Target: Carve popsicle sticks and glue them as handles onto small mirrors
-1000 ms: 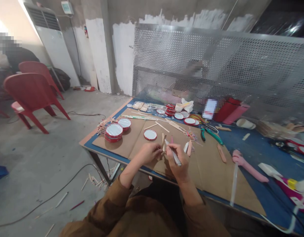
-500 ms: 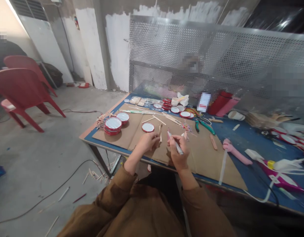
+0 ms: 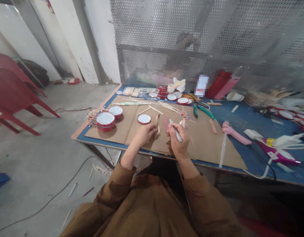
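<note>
Over the cardboard [image 3: 206, 144], left hand [image 3: 145, 133] pinching a wooden stick [image 3: 158, 120] between thumb and fingers, stick near upright. Right-hand [image 3: 180, 138] fingers closed round a white pen [image 3: 178, 136], writing grip; pen and stick apart. Pink piece [image 3: 166, 124] between them. Small drum [image 3: 144, 119] just beyond left hand; drum stack [image 3: 105, 122] farther left.

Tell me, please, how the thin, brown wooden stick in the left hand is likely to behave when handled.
The thin, brown wooden stick is probably stiff, since it juts straight from the left hand without visible sagging. Its slim form suggests little weight. That same thinness may make it apt to snap if bent hard.
</note>
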`<control>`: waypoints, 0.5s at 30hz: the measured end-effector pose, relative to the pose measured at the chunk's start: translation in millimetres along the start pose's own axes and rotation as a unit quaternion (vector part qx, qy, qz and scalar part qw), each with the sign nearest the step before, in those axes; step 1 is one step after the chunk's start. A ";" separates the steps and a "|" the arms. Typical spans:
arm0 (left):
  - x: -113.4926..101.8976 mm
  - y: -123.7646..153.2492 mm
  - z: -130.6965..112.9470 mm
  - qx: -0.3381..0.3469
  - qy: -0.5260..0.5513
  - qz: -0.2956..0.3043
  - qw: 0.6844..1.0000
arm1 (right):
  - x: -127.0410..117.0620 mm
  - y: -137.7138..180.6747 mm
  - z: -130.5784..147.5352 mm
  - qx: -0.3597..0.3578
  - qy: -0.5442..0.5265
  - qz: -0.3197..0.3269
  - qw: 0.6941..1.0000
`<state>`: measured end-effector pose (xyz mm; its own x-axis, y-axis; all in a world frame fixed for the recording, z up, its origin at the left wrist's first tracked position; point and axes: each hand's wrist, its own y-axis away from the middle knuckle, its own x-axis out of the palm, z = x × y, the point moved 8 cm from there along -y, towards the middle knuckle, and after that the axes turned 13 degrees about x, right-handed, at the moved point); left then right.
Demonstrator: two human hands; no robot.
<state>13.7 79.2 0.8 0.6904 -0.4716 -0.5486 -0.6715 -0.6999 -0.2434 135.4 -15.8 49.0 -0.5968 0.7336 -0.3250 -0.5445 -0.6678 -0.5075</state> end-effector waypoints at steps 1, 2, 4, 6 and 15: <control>-0.7 0.4 -0.8 -0.002 0.000 -0.004 1.000 | 2.7 -0.4 1.3 -0.010 0.015 0.011 1.000; -1.6 0.6 -2.1 -0.002 0.002 -0.009 1.000 | 5.7 -0.4 2.6 -0.022 0.029 0.024 0.999; -2.3 0.7 -4.0 -0.003 0.008 -0.014 1.000 | 10.1 0.7 3.9 -0.037 0.046 0.047 0.997; -2.1 0.6 -4.3 -0.006 0.013 -0.016 1.000 | 11.5 2.7 2.9 -0.032 0.035 0.063 0.997; 2.0 -0.4 0.4 0.009 0.011 0.012 1.000 | -4.4 6.2 1.1 0.001 -0.053 -0.010 0.999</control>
<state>15.3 78.8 -0.5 0.6791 -0.4998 -0.5376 -0.6928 -0.6784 -0.2445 134.0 -23.3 48.1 -0.6447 0.7295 -0.2287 -0.5581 -0.6535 -0.5113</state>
